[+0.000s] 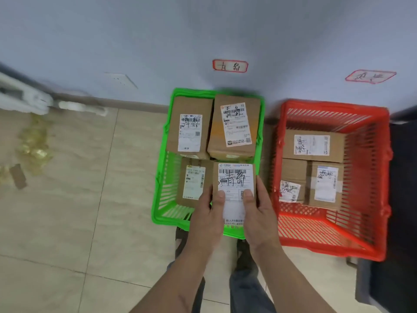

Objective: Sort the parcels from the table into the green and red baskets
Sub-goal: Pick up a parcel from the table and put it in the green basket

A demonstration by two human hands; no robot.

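Note:
I hold a cardboard parcel (234, 177) with a white shipping label over the near right part of the green basket (160, 199). My left hand (208, 213) grips its left side with the thumb on the label. My right hand (257, 211) grips its right side the same way. Three other labelled parcels lie in the green basket: two at the back (189, 127) (234, 125) and one at the near left (191, 181). The red basket (370, 190) to the right holds three parcels (312, 145) (291, 184) (326, 186).
Both baskets stand on a tiled floor against a pale wall. Handwritten signs hang above each basket (230, 66) (370, 76). A dark object (404, 199) stands right of the red basket. Yellowish clutter (36, 143) lies on the floor at left. My feet are below the green basket.

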